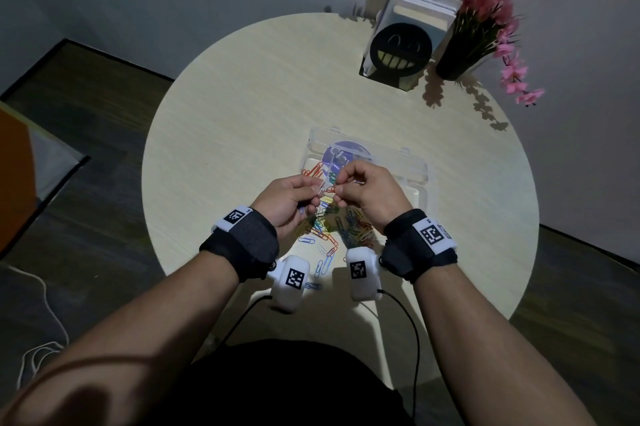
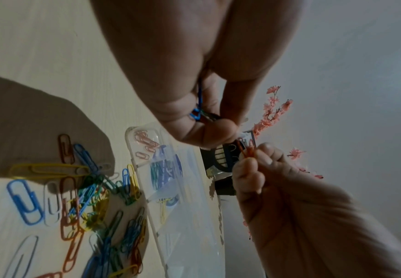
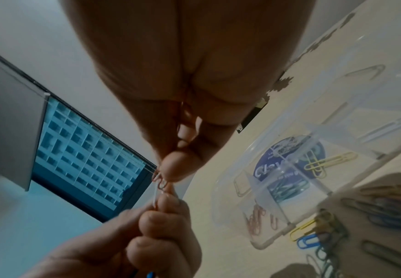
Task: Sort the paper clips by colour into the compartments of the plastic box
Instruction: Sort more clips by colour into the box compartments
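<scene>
Compartments of plastic box (image 1: 415, 169) hold red (image 2: 147, 142), green (image 2: 160, 172), yellow clips (image 3: 327, 161).

The right hand (image 3: 182, 105) and left hand (image 3: 147, 238) pinch linked red and white paper clips (image 3: 159, 183) beside the clear plastic box (image 3: 268, 242).

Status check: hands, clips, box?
Left hand pinches white clip, blue ones tucked in; right hand pinches red clip. Both over box, partly sorted. Pile remains.
</scene>
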